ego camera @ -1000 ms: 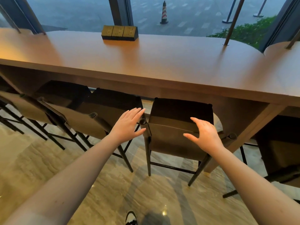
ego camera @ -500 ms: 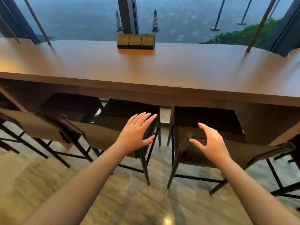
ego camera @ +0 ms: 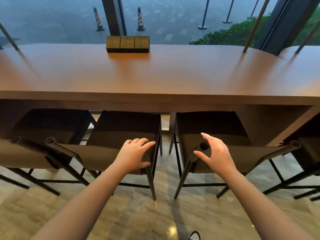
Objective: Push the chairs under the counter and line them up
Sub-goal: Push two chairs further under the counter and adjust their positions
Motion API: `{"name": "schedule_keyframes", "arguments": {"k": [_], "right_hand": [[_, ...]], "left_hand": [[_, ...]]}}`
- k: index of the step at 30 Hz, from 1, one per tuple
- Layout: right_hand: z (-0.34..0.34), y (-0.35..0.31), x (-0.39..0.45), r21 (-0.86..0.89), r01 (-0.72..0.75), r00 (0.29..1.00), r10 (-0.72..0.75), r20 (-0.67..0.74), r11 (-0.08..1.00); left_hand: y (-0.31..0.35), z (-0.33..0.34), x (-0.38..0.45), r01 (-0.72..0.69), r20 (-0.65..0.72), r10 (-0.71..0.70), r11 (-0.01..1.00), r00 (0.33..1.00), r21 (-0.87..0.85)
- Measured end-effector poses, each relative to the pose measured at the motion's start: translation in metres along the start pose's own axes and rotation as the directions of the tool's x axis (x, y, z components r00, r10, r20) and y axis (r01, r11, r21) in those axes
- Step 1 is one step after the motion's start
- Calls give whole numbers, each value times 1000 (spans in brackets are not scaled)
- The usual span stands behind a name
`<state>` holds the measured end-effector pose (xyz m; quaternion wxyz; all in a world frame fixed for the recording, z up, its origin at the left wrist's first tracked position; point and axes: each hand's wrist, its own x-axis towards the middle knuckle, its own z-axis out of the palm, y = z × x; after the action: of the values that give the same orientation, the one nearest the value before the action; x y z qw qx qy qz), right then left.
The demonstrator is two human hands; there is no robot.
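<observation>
Gripping the right end of a chair's backrest, the left hand (ego camera: 134, 155) has its fingers curled over the top edge and the thumb on the near face. This middle chair (ego camera: 124, 134) sits with the front of its dark seat tucked beneath the near edge of the counter (ego camera: 155, 75); backrest and rear legs stand out on the near side.

Right hand (ego camera: 213, 153): fingers spread and loosely bent, thumb apart from them, holding nothing. It hovers over the left end of the backrest of the right chair (ego camera: 213, 129); whether it touches cannot be told. That seat's front edge also reaches under the counter's near edge. A narrow gap separates the two chairs, rear legs close together below.

A third chair (ego camera: 46, 125) stands left of the middle chair, under the counter's edge as well. Part of a fourth chair (ego camera: 310, 146) shows at the counter's right end.

On the counter's far side, near its middle: socket block (ego camera: 127, 44) with three outlets. Thin slanted poles (ego camera: 254, 30) meet the countertop toward both ends. Beyond the counter, a window; outside it two striped traffic cones (ego camera: 140, 19) and a shrub (ego camera: 232, 33). Below the counter: polished stone floor (ego camera: 121, 213), and a shoe tip (ego camera: 194, 235) at the bottom edge.
</observation>
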<state>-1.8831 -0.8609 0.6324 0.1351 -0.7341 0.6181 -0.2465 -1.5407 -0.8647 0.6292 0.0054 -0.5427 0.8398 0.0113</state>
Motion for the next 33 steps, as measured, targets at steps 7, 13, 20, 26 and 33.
{"name": "schedule_keyframes", "arguments": {"k": [7, 13, 20, 26, 33], "right_hand": [[20, 14, 18, -223, 149, 977, -109, 181, 963], [24, 18, 22, -267, 202, 974, -165, 155, 942], [14, 16, 26, -251, 212, 964, -160, 211, 945], [14, 16, 27, -241, 192, 962, -134, 240, 951], [15, 17, 25, -241, 204, 965, -153, 214, 949]], "left_hand": [[-5, 8, 7, 25, 151, -29, 999, 988, 26], [-4, 3, 16, 70, 247, -80, 996, 966, 49], [-5, 3, 22, 89, 281, -94, 996, 955, 31], [2, 3, 33, 104, 245, -105, 994, 964, 18], [10, 5, 44, 86, 232, -85, 996, 969, 8]]}}
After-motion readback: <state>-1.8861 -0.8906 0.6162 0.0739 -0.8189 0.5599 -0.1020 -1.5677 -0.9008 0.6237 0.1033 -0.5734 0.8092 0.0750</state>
